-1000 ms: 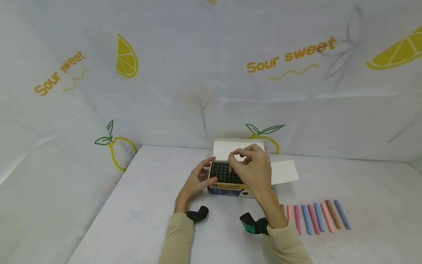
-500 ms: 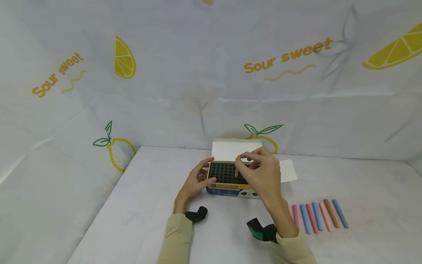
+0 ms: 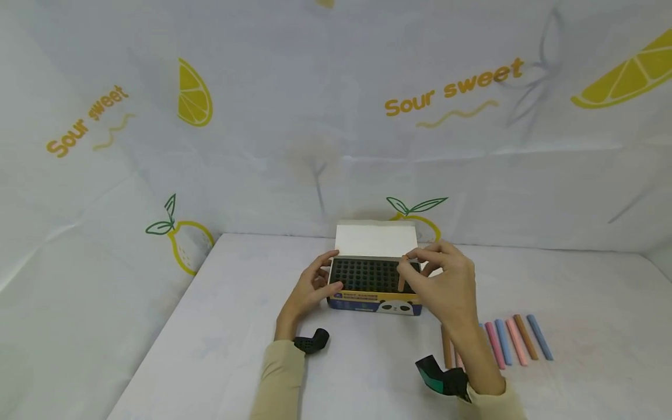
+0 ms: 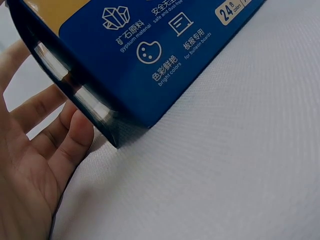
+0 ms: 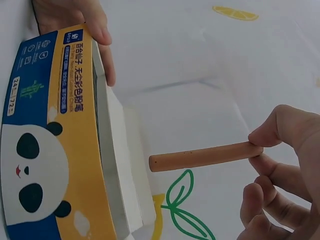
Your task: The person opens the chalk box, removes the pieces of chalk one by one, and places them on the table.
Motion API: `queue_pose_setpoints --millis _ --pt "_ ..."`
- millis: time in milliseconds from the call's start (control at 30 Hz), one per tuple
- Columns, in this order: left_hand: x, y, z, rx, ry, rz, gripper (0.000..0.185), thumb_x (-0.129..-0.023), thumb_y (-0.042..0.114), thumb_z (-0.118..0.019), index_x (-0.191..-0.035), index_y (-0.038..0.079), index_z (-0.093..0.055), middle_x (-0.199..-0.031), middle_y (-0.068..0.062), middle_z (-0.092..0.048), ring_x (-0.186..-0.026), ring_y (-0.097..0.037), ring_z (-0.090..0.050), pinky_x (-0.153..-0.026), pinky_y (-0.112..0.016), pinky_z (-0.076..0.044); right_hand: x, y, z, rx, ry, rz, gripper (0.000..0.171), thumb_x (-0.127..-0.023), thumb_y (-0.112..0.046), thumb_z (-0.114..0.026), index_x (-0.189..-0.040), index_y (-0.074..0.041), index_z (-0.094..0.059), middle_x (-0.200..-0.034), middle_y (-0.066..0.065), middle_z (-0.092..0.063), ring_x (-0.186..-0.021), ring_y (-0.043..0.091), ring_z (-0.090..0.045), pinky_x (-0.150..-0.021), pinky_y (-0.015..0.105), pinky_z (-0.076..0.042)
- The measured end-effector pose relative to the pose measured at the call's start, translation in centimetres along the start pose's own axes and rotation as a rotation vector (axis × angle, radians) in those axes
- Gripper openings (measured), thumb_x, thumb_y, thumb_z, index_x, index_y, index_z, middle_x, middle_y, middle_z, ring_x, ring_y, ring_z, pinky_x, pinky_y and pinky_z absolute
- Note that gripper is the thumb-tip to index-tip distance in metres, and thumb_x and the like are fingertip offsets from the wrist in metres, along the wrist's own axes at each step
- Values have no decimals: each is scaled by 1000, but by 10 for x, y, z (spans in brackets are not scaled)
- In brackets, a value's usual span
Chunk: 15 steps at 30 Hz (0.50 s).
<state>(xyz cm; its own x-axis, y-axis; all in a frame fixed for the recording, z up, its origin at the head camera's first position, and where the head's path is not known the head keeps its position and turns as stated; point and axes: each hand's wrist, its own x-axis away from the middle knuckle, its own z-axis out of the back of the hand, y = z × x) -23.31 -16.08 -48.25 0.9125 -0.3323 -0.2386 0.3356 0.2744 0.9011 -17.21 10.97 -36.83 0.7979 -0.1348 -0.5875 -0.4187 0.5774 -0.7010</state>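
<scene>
A white surface (image 3: 236,326) carries an open chalk box (image 3: 374,294) with a dark grid insert and its lid flap standing up behind. The left hand (image 3: 310,291) holds the box's left end, fingers curled round the edge. The right hand (image 3: 446,286) hovers over the box's right side, its grip pinching an orange-brown chalk stick (image 3: 401,280) by the top end, the stick pointing down at the grid. Loose chalk sticks (image 3: 517,341) lie in a row to the right.
</scene>
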Motion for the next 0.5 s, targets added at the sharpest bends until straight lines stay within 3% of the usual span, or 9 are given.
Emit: queue_pose_setpoints --millis 267,500 --pt "-1 -1 1 8 -3 -7 68 -94 25 -73 -155 24 -43 -137 -18 -51 -88 -21 -51 -77 -31 -49 1 13 27 96 -1 -47 5 -78 -4 -76 -78 -2 -81 -77 2 -65 -61 -9 -49 -47 21 -38" --pt "-1 -3 1 8 -5 -3 68 -93 26 -73 -155 24 -44 -138 -19 -50 -90 -22 -50 -79 -33 -48 1 29 60 173 -70 -115 6 -78 -9 -77 -81 -8 -82 -80 -9 -63 -62 -13 -50 -46 20 -38"
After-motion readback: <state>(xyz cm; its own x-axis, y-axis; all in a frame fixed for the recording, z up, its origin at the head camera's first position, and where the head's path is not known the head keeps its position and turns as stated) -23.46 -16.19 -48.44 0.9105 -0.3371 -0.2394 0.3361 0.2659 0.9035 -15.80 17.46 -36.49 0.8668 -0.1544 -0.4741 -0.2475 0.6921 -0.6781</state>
